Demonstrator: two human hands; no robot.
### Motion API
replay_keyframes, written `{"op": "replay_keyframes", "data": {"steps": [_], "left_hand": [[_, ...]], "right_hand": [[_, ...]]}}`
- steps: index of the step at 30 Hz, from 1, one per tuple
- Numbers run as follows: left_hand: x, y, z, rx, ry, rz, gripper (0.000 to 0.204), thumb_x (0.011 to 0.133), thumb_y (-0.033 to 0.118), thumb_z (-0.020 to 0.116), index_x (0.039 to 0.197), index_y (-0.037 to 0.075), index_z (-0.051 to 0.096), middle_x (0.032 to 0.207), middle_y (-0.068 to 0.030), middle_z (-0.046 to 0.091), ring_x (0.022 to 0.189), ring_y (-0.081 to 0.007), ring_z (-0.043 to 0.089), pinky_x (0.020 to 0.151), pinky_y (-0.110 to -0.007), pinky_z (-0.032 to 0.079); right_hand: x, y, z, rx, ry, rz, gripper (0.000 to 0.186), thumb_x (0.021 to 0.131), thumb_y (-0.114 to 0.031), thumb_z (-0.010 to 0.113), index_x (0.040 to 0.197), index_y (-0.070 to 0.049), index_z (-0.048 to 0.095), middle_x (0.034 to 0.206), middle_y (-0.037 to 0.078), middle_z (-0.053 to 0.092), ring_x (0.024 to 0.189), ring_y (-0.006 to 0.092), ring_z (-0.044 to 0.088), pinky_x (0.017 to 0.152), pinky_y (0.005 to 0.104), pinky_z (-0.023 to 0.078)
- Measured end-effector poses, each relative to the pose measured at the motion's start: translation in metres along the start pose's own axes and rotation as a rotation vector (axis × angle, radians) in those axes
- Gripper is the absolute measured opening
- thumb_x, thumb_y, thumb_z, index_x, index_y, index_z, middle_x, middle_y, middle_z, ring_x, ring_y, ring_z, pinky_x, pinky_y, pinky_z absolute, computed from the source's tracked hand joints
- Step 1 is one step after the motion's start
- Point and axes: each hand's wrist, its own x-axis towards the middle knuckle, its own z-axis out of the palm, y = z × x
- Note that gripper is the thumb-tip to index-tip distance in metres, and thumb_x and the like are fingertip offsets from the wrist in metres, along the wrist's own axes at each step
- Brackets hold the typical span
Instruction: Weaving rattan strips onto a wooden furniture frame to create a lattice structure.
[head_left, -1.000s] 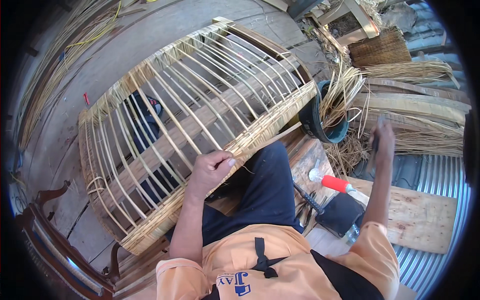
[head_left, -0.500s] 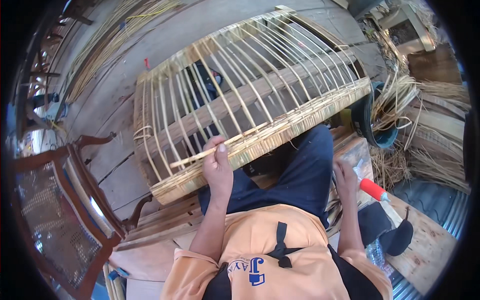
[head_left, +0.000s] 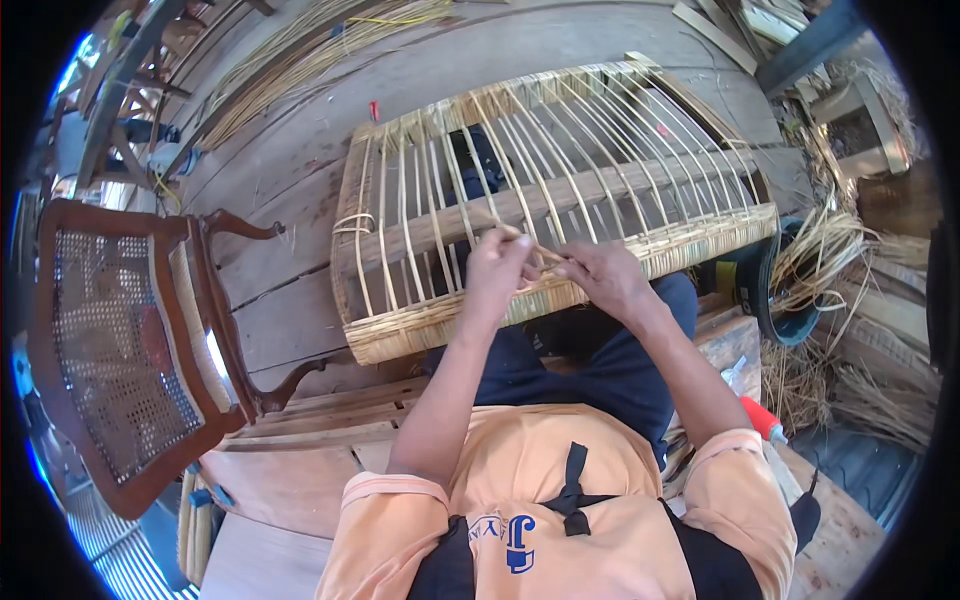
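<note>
A wooden frame strung with parallel pale rods (head_left: 560,132) lies across my lap, with a woven band (head_left: 700,243) along its near edge. My left hand (head_left: 497,270) grips a thin cane strip (head_left: 543,256) just above this band, fingers closed round it. Close beside it, my right hand (head_left: 607,277) is closed on the same strip, fingertips partly hidden. A rough wooden bar (head_left: 640,178) runs behind the rods.
On my left is a carved chair with a cane panel (head_left: 120,340). A dark bucket (head_left: 783,325) with loose fibres (head_left: 820,265) stands at right, near a red-handled tool (head_left: 762,420). Long strips (head_left: 280,80) lie along the back left.
My right hand has come from the right side to beside my left hand. The strip in my left hand is now angled across the rods. My view has swung leftward.
</note>
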Motion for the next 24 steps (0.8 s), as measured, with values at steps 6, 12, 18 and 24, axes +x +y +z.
{"op": "replay_keyframes", "data": {"steps": [6, 12, 18, 24], "left_hand": [[0.039, -0.039, -0.004, 0.981, 0.104, 0.329, 0.034, 0.088, 0.017, 0.057, 0.111, -0.007, 0.056, 0.08, -0.0181, 0.065, 0.056, -0.0192, 0.064, 0.049, -0.029, 0.05], [0.053, -0.005, -0.003, 0.913, -0.064, -0.103, 0.029, 0.08, 0.015, 0.047, 0.089, -0.005, 0.066, 0.086, -0.027, 0.066, 0.088, -0.0398, 0.064, 0.082, -0.047, 0.049], [0.05, 0.019, 0.008, 1.165, -0.154, -0.191, 0.026, 0.076, 0.013, 0.049, 0.08, -0.003, 0.068, 0.065, -0.0193, 0.066, 0.073, -0.0322, 0.068, 0.075, -0.043, 0.052], [0.072, 0.007, -0.009, 1.012, -0.347, -0.279, 0.021, 0.079, 0.015, 0.055, 0.081, -0.004, 0.062, 0.065, -0.0179, 0.063, 0.049, -0.0277, 0.062, 0.052, -0.037, 0.051]], "right_hand": [[-0.02, 0.006, 0.004, -0.096, -0.012, 0.232, 0.022, 0.089, -0.022, 0.053, 0.102, -0.006, 0.061, 0.072, 0.02, 0.064, 0.073, 0.0376, 0.063, 0.067, 0.047, 0.05], [-0.026, 0.018, 0.0, -0.035, 0.006, 0.29, 0.021, 0.086, -0.018, 0.053, 0.095, -0.001, 0.063, 0.067, 0.023, 0.061, 0.067, 0.0398, 0.062, 0.063, 0.0481, 0.05], [-0.027, 0.03, -0.015, 0.004, -0.137, 0.288, 0.02, 0.085, -0.016, 0.054, 0.093, 0.0, 0.062, 0.078, 0.023, 0.062, 0.074, 0.0377, 0.063, 0.064, 0.0416, 0.049], [-0.02, 0.035, -0.026, 0.12, -0.187, 0.236, 0.023, 0.085, -0.015, 0.055, 0.101, -0.002, 0.065, 0.082, 0.021, 0.064, 0.076, 0.0362, 0.063, 0.068, 0.0391, 0.05]]}}
